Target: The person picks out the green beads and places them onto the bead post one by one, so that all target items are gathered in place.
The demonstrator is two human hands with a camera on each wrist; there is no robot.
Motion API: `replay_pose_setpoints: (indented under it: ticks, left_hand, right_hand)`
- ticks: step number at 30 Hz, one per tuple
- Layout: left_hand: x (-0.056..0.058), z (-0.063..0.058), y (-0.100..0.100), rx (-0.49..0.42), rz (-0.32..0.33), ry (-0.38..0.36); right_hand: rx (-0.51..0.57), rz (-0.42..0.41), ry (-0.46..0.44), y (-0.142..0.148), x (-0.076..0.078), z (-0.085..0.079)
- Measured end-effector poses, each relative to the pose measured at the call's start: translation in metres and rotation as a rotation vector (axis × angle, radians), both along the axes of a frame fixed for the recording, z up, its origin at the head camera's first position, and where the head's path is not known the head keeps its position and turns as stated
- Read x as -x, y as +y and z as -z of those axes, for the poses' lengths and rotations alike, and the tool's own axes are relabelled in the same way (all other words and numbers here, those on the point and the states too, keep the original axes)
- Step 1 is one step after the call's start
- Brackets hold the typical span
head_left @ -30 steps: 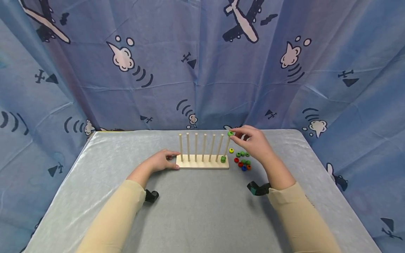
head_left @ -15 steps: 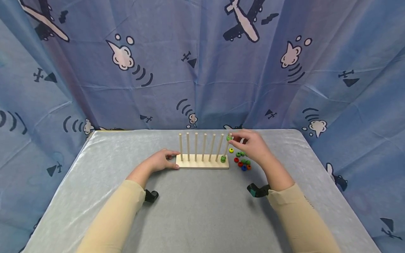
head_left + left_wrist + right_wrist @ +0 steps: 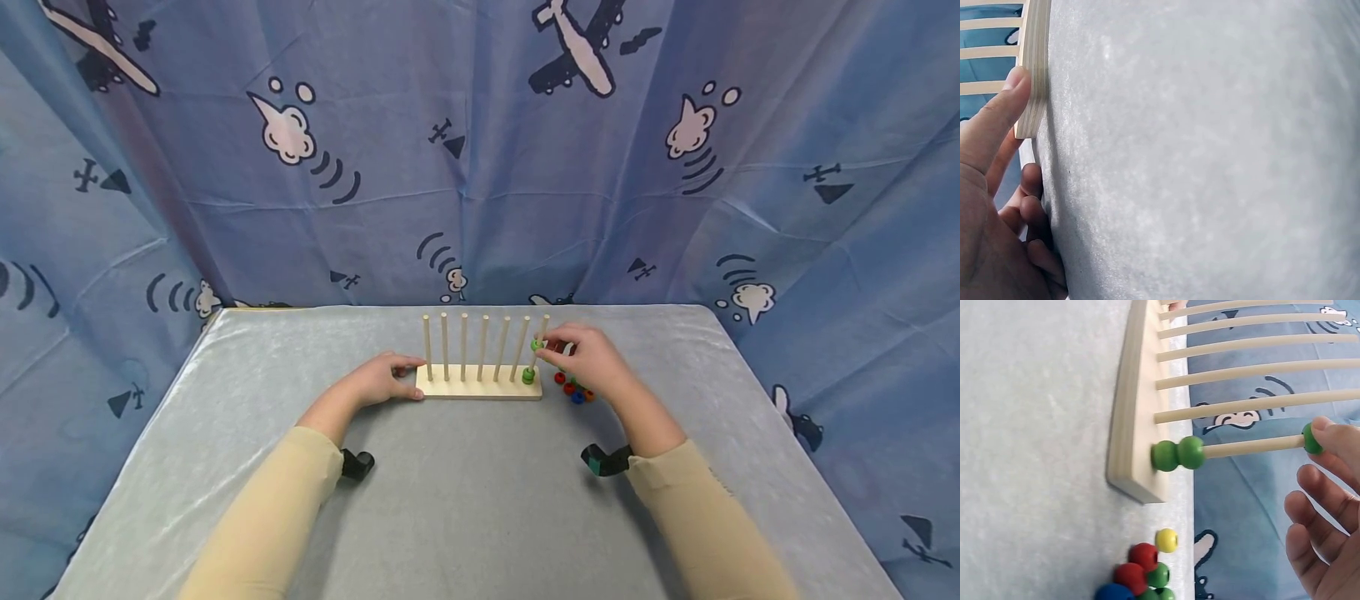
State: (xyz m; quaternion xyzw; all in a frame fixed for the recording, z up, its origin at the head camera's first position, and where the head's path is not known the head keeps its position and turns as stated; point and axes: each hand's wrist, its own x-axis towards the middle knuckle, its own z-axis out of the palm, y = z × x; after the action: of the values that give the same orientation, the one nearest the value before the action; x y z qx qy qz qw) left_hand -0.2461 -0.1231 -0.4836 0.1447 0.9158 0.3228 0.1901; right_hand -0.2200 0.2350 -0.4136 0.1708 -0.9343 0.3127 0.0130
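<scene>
A wooden peg stand (image 3: 477, 388) with a row of upright pegs stands on the table. My left hand (image 3: 377, 379) grips its left end, the thumb pressing the base (image 3: 1035, 75) in the left wrist view. At the right end, my right hand (image 3: 588, 358) pinches a green bead (image 3: 1311, 439) between thumb and finger. That bead is threaded on the rightmost peg, partway down from the tip. Two more green beads (image 3: 1177, 454) sit stacked at the foot of the same peg. The other pegs carry no beads.
Loose beads lie to the right of the stand, partly hidden by my right hand in the head view: a yellow one (image 3: 1167, 540), red ones (image 3: 1144, 556), a blue one (image 3: 1114, 592) and several green. A patterned blue curtain (image 3: 480, 167) hangs behind the table.
My right hand has come down with the green bead, which has slid from the rightmost peg's tip to partway along it. My left hand keeps its place on the stand.
</scene>
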Motion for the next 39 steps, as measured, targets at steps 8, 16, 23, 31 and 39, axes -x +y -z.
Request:
replay_pose_setpoints:
  ticks: [8,16,23,31,39]
  left_hand:
    - [-0.001,-0.002,0.0,0.005,0.001,0.005]
    - [-0.001,-0.004,0.001,0.014,-0.001,-0.009]
    - [-0.001,-0.004,0.0,0.012,0.002,-0.006]
    - [-0.002,-0.003,0.0,-0.01,0.006,0.016]
    - [-0.003,-0.003,0.0,-0.006,0.011,0.027]
  right_hand:
    - [-0.033,-0.031,-0.017,0.001,0.003,0.017]
    - [-0.053,-0.075,-0.024,0.0,0.006,0.032]
    - [-0.058,-0.065,-0.077,-0.002,0.006,0.037]
    - [-0.04,-0.073,-0.098,0.001,0.005,0.039]
    - [-0.051,-0.051,-0.115,0.009,0.006,0.034]
